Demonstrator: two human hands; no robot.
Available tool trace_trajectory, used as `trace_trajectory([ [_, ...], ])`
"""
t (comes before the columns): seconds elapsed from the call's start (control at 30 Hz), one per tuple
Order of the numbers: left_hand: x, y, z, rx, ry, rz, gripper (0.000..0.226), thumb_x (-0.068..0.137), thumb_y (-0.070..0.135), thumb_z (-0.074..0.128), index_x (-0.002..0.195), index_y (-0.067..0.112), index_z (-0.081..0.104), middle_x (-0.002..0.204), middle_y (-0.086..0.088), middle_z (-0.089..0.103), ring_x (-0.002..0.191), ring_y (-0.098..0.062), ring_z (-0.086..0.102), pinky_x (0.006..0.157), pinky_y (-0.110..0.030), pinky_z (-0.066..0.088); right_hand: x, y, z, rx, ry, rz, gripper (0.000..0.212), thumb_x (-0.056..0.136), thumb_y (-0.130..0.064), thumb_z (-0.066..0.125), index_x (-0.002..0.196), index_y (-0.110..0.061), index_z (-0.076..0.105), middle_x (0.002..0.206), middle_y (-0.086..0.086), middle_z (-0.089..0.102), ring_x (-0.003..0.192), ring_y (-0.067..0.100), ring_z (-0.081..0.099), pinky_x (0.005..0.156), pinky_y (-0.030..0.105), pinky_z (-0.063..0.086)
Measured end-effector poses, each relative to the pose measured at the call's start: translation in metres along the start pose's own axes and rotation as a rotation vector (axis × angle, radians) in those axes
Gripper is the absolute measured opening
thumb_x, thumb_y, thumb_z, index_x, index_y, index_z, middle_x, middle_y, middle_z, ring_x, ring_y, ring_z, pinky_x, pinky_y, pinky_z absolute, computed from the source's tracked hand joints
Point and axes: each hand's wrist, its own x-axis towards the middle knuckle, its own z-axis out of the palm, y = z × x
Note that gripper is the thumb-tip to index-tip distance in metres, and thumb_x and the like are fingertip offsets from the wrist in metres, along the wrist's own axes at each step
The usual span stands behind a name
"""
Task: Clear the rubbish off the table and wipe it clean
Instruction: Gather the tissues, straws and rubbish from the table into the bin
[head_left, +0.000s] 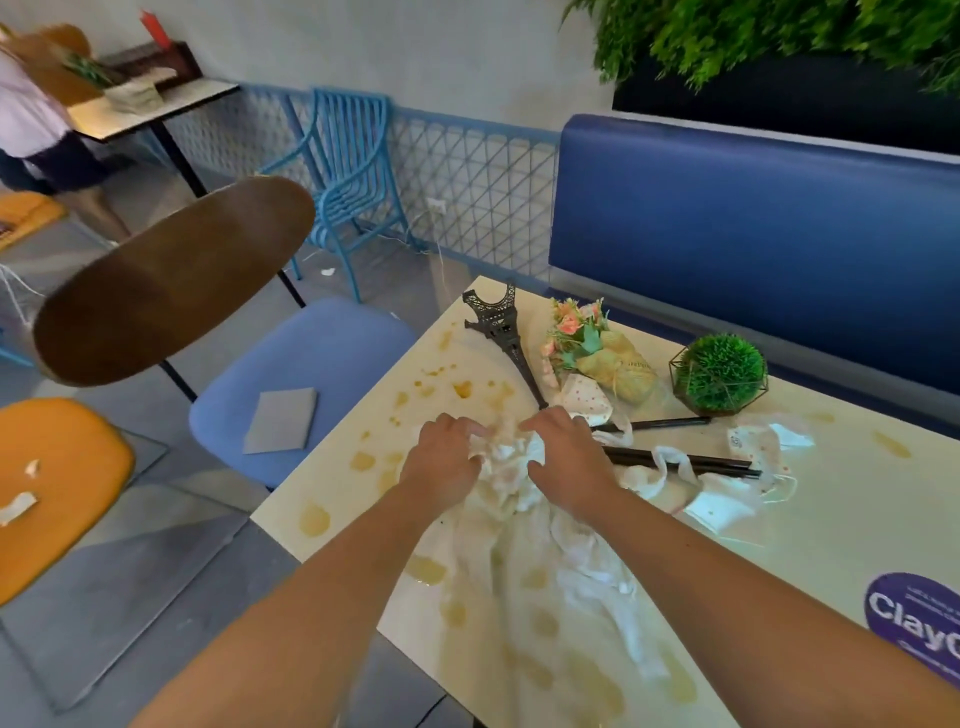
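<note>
A cream table (841, 525) is spotted with yellow-brown spills (314, 519). Both my hands press into a heap of crumpled white tissue (506, 470) near its middle. My left hand (447, 457) grips the heap's left side, and my right hand (569, 457) grips its right side. More crumpled tissue (597, 577) trails toward me between my forearms. Black straws (691, 460) lie to the right of my hands, among torn wrappers (737, 493).
A toppled Eiffel Tower model (501, 335), a flower bundle (597, 348) and a green ball plant (719, 371) sit at the table's far side. A blue-seated chair (306, 374) holding a grey cloth (283, 418) stands at the left. A blue bench (753, 234) runs behind.
</note>
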Motion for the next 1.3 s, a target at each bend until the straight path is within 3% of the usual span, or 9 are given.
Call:
trace_trajectory([
  [0.13,0.012,-0.015,0.002,0.016,-0.136,0.076,0.052,0.093,0.024,0.057,0.142,0.033,0.04,0.137,0.003,0.036,0.127,-0.022,0.033,0.099,-0.037,0.042,0.014,-0.008,0.022,-0.059,-0.136,0.083,0.059,0.093,-0.021,0.059,0.145,-0.037,0.035,0.146,-0.007,0.037,0.13,0.026,0.035,0.096,0.038,0.046],
  [0.23,0.019,-0.025,0.007,0.013,-0.197,0.105,0.066,0.089,0.039,0.064,0.147,0.036,0.033,0.14,0.004,0.034,0.131,-0.021,0.03,0.103,-0.039,0.039,0.02,-0.007,0.029,0.052,-0.022,0.151,0.028,0.096,-0.021,0.055,0.122,-0.029,0.06,0.119,-0.001,0.056,0.118,0.021,0.047,0.088,0.033,0.047],
  [0.37,0.03,-0.02,-0.002,-0.093,-0.131,0.19,0.09,0.074,0.068,0.067,0.148,0.038,0.027,0.144,0.007,0.035,0.134,-0.017,0.025,0.108,-0.04,0.032,0.031,-0.015,0.009,0.345,0.155,0.179,0.021,0.089,-0.017,0.06,0.108,-0.016,0.067,0.107,0.002,0.06,0.097,0.016,0.055,0.075,0.023,0.041],
  [0.6,0.049,0.005,-0.024,-0.22,-0.144,0.181,0.065,0.091,0.046,0.061,0.144,0.021,0.034,0.104,0.006,0.045,0.106,-0.017,0.049,0.081,-0.029,0.039,0.042,-0.033,-0.034,0.766,0.332,0.331,0.01,0.09,-0.016,0.057,0.091,-0.008,0.064,0.075,-0.002,0.055,0.065,0.013,0.046,0.056,0.027,0.034],
  [0.7,0.05,0.019,-0.032,-0.456,-0.258,0.101,0.051,0.098,0.022,0.055,0.143,0.018,0.032,0.101,0.006,0.043,0.091,-0.019,0.05,0.075,-0.03,0.044,0.044,-0.033,-0.039,0.861,0.348,0.387,0.011,0.091,-0.013,0.058,0.099,-0.01,0.066,0.083,-0.002,0.057,0.07,0.012,0.049,0.058,0.024,0.038],
  [0.8,0.05,0.032,-0.04,-0.987,-0.371,-0.073,0.058,0.09,-0.005,0.051,0.141,0.021,0.038,0.108,0.003,0.045,0.092,-0.017,0.054,0.084,-0.041,0.055,0.044,-0.037,-0.036,0.918,0.351,0.4,0.017,0.089,-0.007,0.065,0.103,-0.016,0.068,0.095,-0.006,0.06,0.084,0.01,0.055,0.064,0.018,0.042],
  [0.9,0.048,0.033,-0.046,-1.318,-0.409,-0.156,0.052,0.084,0.011,0.06,0.132,0.028,0.05,0.132,-0.006,0.044,0.119,-0.019,0.053,0.075,-0.038,0.06,0.044,-0.041,-0.03,1.042,0.347,0.445,0.021,0.086,-0.006,0.068,0.102,-0.018,0.066,0.1,0.004,0.067,0.091,0.018,0.062,0.072,0.024,0.048],
  [1.03,0.045,0.024,-0.05,-1.273,-0.49,-0.119,0.054,0.072,0.058,0.076,0.115,0.027,0.068,0.14,-0.001,0.051,0.129,-0.02,0.05,0.076,-0.034,0.058,0.042,-0.047,-0.034,1.019,0.301,0.37,0.03,0.086,0.003,0.055,0.101,-0.022,0.065,0.093,-0.002,0.073,0.091,0.013,0.067,0.077,0.026,0.052],
  [1.3,0.05,0.017,-0.05,-1.307,-0.321,-0.267,0.047,0.083,0.031,0.076,0.121,0.007,0.062,0.105,-0.005,0.066,0.092,-0.015,0.064,0.064,-0.024,0.055,0.036,-0.052,-0.026,1.105,0.221,0.379,0.031,0.095,-0.009,0.041,0.116,-0.022,0.06,0.108,-0.009,0.06,0.102,0.012,0.053,0.076,0.022,0.039],
])
